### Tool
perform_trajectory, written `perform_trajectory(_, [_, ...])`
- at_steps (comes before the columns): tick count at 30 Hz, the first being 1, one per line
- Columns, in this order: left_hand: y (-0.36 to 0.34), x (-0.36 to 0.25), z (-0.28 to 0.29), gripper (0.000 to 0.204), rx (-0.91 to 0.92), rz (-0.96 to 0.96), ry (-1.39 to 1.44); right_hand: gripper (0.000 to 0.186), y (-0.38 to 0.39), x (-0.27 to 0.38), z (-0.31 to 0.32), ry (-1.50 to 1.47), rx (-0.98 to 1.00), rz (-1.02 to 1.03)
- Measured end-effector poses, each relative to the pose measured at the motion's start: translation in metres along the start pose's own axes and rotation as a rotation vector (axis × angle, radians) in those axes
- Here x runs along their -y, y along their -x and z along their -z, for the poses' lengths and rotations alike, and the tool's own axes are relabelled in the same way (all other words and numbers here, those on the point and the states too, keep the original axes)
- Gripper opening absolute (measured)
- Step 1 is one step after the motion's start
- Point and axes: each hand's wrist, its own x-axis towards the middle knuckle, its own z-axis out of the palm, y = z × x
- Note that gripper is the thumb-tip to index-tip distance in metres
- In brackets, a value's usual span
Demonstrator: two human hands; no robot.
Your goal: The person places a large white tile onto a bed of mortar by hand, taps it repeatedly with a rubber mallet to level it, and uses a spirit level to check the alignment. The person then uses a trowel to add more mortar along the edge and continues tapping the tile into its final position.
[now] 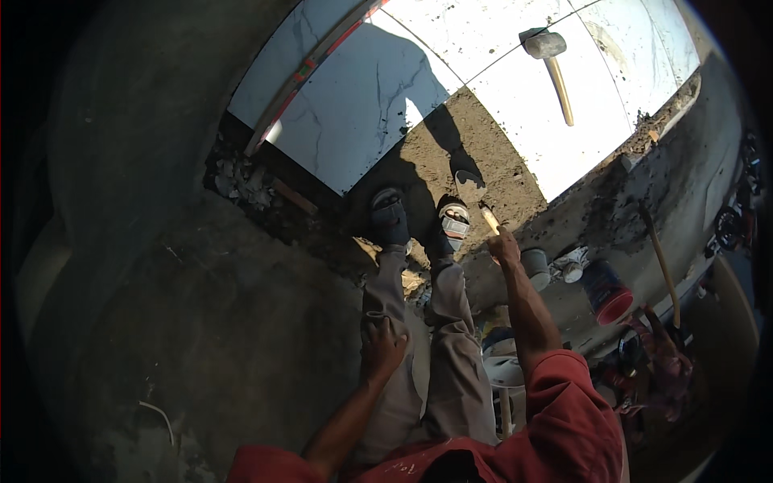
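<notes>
My right hand (pixel 505 248) is closed around the pale wooden handle of a trowel (pixel 470 186). Its rounded blade rests over the grey-brown mortar bed (pixel 491 145), just ahead of my right foot. My left hand (pixel 384 346) lies on my left thigh, holding nothing, with its fingers apart. White marble-patterned tiles (pixel 322 133) border the mortar on the left, the far side and the right. On the sunlit right tile lies a mallet (pixel 545 45) with a grey head and wooden handle. A long red-edged spirit level (pixel 303 72) stretches across the left tile.
Broken rubble (pixel 245 181) lines the left tile's near edge. To the right stand a grey container (pixel 535 267) and a dark bucket with a red rim (pixel 608 294). A long wooden handle (pixel 662 262) leans beyond them. Bare concrete floor (pixel 217 322) spreads at the left.
</notes>
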Motion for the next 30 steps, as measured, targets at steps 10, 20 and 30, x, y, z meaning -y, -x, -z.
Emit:
perform_trajectory(10, [-0.027, -0.008, -0.015, 0.057, -0.001, 0.048, -0.214, 0.048, -0.149, -0.051, -0.082, 0.236, -0.25, 0.178])
perform_trajectory(20, [-0.028, -0.002, -0.014, 0.056, 0.033, 0.106, -0.296, 0.037, -0.035, 0.053, -0.015, -0.795, 0.058, 0.28])
perform_trajectory(30, [-0.031, -0.007, -0.023, 0.055, -0.007, 0.107, -0.302, 0.035, -0.076, 0.162, 0.083, -1.049, 0.187, 0.156])
